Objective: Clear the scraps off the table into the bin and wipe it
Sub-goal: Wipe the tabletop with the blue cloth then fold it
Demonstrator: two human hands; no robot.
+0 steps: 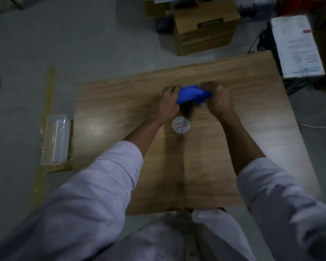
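A bunched blue cloth (192,94) hangs just above the middle of the wooden table (120,113). My left hand (168,102) grips its left end with curled fingers. The cloth's right end is held by my right hand (219,101), which is blurred. Just in front of the hands, a small round white lid or cup (181,124) with a pink and blue print sits on the tabletop. No scraps show on the wood.
A clear plastic container (55,139) rests on a low wooden ledge at the table's left edge. Cardboard boxes (205,29) stand on the floor behind the table. A box topped with papers (297,46) sits at the back right corner.
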